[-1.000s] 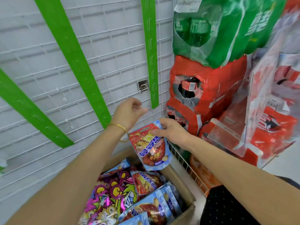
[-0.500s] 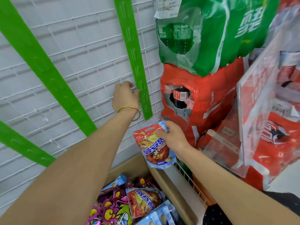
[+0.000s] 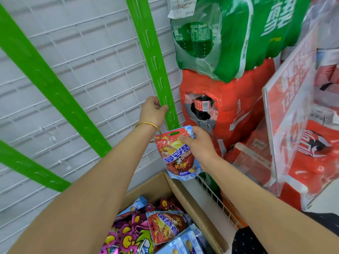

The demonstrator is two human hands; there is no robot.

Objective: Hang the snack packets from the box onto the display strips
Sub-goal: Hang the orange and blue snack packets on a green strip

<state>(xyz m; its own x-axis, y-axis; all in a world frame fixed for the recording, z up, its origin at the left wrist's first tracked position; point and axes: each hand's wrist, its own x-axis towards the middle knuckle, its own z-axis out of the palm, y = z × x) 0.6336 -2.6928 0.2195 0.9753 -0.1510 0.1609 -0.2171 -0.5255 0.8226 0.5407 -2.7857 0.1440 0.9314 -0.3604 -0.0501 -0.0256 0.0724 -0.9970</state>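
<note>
My left hand (image 3: 153, 111), with a gold bangle at the wrist, pinches the lower part of the rightmost green display strip (image 3: 152, 57) between thumb and fingers. My right hand (image 3: 199, 143) grips the top right corner of a red and light-blue snack packet (image 3: 177, 154), held upright just below the strip's bottom end. Beneath my arms, the cardboard box (image 3: 185, 195) holds several more packets, red-blue ones (image 3: 165, 226) and pink-yellow ones (image 3: 128, 233). Two other green strips (image 3: 53, 85) cross the white wire grid on the left, with nothing hanging on them.
A white wire grid panel (image 3: 95, 57) backs the strips. Stacked shrink-wrapped packs stand at right: green soda bottles (image 3: 229, 33) above red cola packs (image 3: 229, 110). A clear stand with a red sign (image 3: 293, 99) leans at far right. A low wire rail (image 3: 218, 198) runs beside the box.
My left hand has closed its thumb and fingers on the rightmost strip near its lower end. My right hand has raised the packet closer to the strip's bottom end.
</note>
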